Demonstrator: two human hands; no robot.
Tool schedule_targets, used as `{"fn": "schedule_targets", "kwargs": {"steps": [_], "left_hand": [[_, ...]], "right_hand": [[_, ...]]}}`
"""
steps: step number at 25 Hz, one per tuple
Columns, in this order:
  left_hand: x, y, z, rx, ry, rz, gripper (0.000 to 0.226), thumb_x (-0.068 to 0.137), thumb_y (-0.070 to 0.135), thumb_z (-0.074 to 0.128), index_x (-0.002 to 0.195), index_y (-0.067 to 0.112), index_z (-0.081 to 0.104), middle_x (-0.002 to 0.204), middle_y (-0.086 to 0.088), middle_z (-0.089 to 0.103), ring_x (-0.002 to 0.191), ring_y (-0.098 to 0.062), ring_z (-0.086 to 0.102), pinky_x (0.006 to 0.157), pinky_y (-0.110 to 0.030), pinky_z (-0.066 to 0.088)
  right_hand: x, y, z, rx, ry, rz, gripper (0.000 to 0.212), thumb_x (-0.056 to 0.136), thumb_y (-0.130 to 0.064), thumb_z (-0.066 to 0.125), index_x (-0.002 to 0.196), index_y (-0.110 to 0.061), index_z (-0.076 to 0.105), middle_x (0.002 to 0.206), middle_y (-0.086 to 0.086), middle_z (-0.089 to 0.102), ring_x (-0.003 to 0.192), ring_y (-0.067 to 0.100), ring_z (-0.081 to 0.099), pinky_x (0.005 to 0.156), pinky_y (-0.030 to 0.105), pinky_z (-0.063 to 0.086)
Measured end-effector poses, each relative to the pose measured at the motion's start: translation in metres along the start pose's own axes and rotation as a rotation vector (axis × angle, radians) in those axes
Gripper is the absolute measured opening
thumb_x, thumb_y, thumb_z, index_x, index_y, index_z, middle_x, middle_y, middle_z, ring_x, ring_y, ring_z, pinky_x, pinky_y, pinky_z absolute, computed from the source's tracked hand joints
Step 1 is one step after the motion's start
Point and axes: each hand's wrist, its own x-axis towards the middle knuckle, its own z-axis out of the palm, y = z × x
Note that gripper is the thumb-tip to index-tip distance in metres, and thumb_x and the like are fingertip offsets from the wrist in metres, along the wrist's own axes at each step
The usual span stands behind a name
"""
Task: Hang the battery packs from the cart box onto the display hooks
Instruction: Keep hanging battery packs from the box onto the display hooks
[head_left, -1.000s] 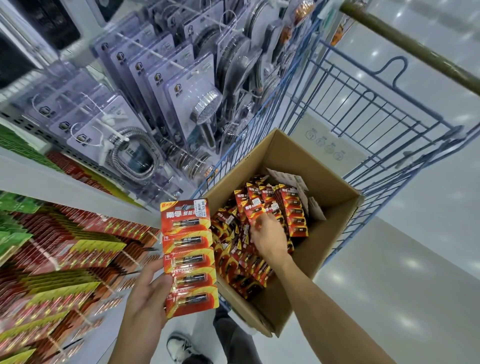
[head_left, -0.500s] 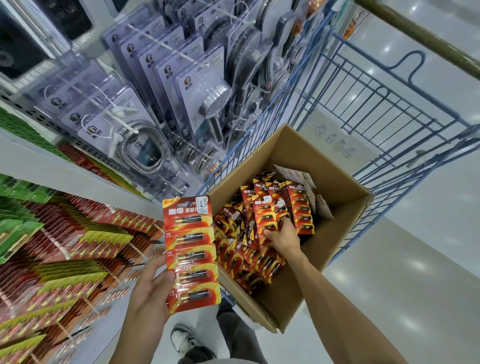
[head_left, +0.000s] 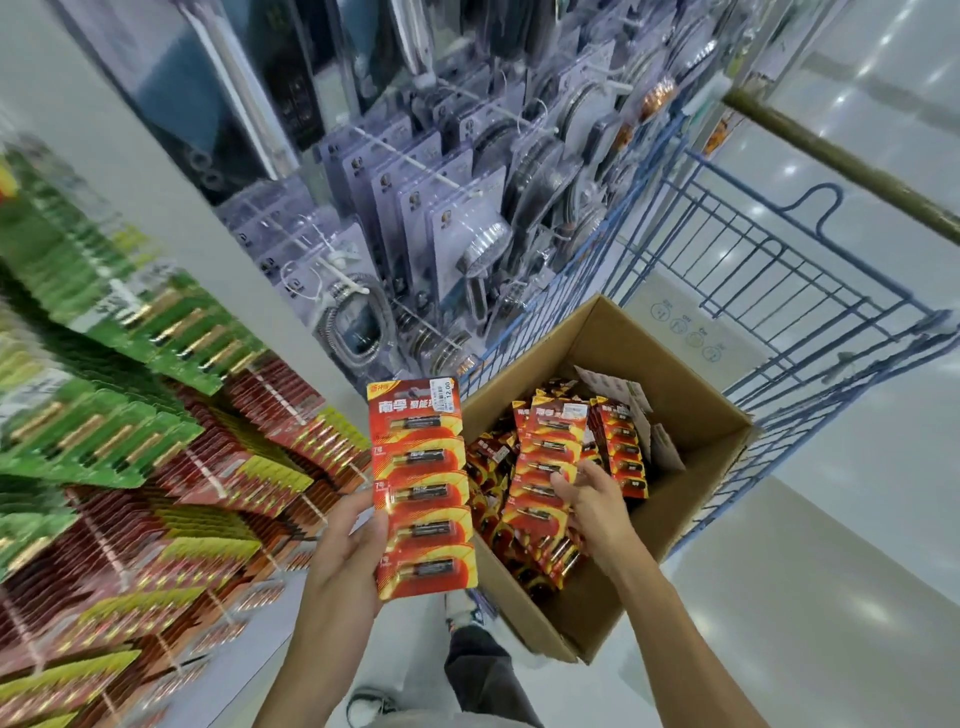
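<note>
Left hand grips a battery strip by its lower left edge: thumb lies across the front face approx. at the 4th cell, remaining fingers are behind the card and not visible. Strip is a red/orange card w/ 5 cells stacked one above another. Long axis runs near vertical in the view, tilted slightly; header end w/ white price sticker points up, toward the shelving. Each cell lies crosswise to that axis. Strip sits just left of the cardboard box, outside it, overlapping the box's near left wall in the view.

Right hand is inside the box, holding a second strip. Fingers curl round its right edge at mid to lower length; thumb placement cannot be resolved. Long axis also near vertical, leaning right at the top; header end points up and away from the person. Lower end reaches down among the loose packs heaped on the box floor. More strips stand upright near the far right wall.

Box rests in a blue wire cart. Display hooks at left carry rows of red, yellow and green packs, blurred. Above the cart: clear blister packs w/ shower heads.
</note>
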Motion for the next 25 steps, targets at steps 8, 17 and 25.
{"fn": "schedule_targets", "kwargs": {"steps": [8, 17, 25], "left_hand": [[-0.055, 0.053, -0.043, -0.048, 0.051, 0.180, 0.018, 0.105, 0.022, 0.050, 0.117, 0.024, 0.064, 0.106, -0.002, 0.079, 0.089, -0.017, 0.078, 0.069, -0.031, 0.061], [-0.135, 0.087, -0.145, -0.335, 0.242, 0.340, 0.021, 0.092, 0.024, 0.059, 0.110, 0.015, 0.068, 0.105, -0.015, 0.078, 0.088, -0.033, 0.078, 0.074, -0.045, 0.058], [-0.200, 0.111, -0.221, -0.462, 0.458, 0.463, 0.038, 0.075, 0.056, 0.079, 0.104, 0.033, 0.073, 0.109, -0.012, 0.078, 0.104, -0.035, 0.074, 0.095, -0.056, 0.055]], "right_hand": [[-0.166, -0.074, 0.048, -0.096, -0.298, -0.408, 0.027, 0.104, -0.036, 0.050, 0.123, -0.022, 0.064, 0.114, 0.008, 0.076, 0.104, 0.032, 0.074, 0.095, 0.050, 0.055], [-0.271, -0.086, 0.158, -0.008, -0.497, -0.478, 0.023, 0.087, -0.026, 0.064, 0.100, -0.015, 0.079, 0.103, 0.016, 0.077, 0.087, 0.031, 0.076, 0.070, 0.041, 0.059], [-0.335, -0.073, 0.277, -0.029, -0.688, -0.396, 0.021, 0.095, -0.022, 0.062, 0.088, -0.008, 0.076, 0.084, 0.013, 0.077, 0.068, 0.023, 0.074, 0.058, 0.037, 0.060]]}}
